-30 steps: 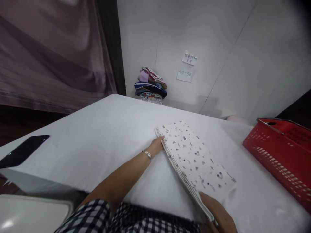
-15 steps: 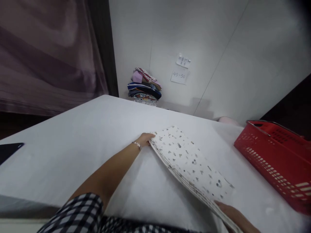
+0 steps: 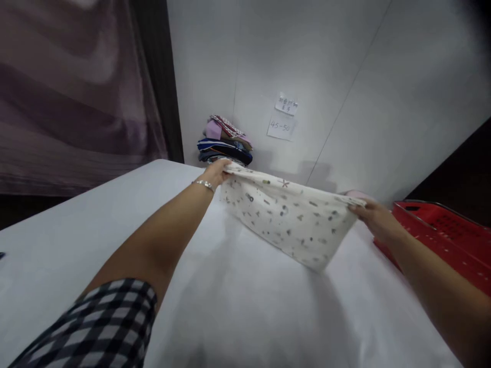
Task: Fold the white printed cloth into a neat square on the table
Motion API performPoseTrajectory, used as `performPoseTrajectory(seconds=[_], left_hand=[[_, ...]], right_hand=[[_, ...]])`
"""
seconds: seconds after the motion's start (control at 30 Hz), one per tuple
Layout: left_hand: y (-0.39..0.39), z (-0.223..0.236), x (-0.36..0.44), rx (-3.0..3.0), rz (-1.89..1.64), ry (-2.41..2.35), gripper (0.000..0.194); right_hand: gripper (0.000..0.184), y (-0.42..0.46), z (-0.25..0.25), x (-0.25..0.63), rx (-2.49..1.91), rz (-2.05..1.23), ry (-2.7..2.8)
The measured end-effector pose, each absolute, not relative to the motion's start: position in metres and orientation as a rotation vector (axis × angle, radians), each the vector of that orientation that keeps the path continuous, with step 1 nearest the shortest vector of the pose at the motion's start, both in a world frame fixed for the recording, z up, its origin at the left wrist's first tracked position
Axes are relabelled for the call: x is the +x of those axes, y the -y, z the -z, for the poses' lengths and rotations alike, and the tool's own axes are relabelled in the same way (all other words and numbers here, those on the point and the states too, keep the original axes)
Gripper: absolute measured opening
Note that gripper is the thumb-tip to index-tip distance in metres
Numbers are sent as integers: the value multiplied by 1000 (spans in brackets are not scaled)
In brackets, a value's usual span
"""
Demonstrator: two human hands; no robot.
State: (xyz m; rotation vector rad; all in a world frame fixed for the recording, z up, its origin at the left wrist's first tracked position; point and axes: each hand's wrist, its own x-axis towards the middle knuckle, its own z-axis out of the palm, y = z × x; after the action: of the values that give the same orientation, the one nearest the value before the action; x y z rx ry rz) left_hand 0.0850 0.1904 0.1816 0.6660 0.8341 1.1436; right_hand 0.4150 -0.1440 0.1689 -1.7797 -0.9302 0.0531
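Note:
Stretched between my two hands hangs a white cloth [image 3: 284, 214] with a small scattered print, folded in layers along its top edge. My left hand [image 3: 217, 173] pinches its upper left corner, close in front of the clothes pile. At the upper right corner my right hand [image 3: 370, 212] grips the cloth, near the red basket. The cloth's lower part hangs down over the white table, slightly blurred by motion. A bracelet circles my left wrist.
A pile of folded clothes [image 3: 226, 140] stands at the table's far edge by the wall. The red basket [image 3: 456, 245] is at the right. White table [image 3: 153, 209] spreads below; two paper notes [image 3: 282, 125] are on the wall. A pinkish curtain [image 3: 72, 87] hangs at left.
Both hands have lifted the cloth off the table and carried it forward, the right hand rising most. The cloth now hangs down from its top edge.

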Motion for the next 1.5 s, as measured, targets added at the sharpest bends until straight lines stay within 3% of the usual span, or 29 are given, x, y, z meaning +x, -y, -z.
performPoseTrajectory(seconds=[0.17,0.27,0.37,0.53,0.67,0.87,1.07,1.2,1.27,1.37,1.5], left_hand=[[-223,-231,84,709,-1315,-892,18],[-218,-228,65,772,-1334,-854,18],[-191,-177,36,812,-1245,-874,18],[-121,-50,-5,693,-870,-1209,13],[-84,-21,-19,604,-813,-1257,9],[-51,-32,-41,782,-781,-1307,3],[-24,-13,-66,1133,-646,-1561,14],[-15,-14,-69,1672,-420,-1755,19],[-10,-15,-68,1841,-365,-1842,31],[-2,-11,-67,1984,-473,-1866,49],[8,0,-68,2302,-799,-1658,34]], right_hand=[[42,48,-202,439,-1546,-158,1064],[38,23,-199,453,-1506,-176,1070],[36,36,-155,456,-1662,-157,1168],[27,99,-20,430,-1789,-128,1437],[28,141,40,410,-1840,-192,1378],[30,190,35,400,-1805,-90,1488],[32,226,51,374,-1836,-74,1480],[28,225,56,372,-1765,-78,1617],[27,224,55,374,-1767,-55,1685],[32,226,49,371,-1868,0,1786],[50,228,33,345,-2101,116,1849]])
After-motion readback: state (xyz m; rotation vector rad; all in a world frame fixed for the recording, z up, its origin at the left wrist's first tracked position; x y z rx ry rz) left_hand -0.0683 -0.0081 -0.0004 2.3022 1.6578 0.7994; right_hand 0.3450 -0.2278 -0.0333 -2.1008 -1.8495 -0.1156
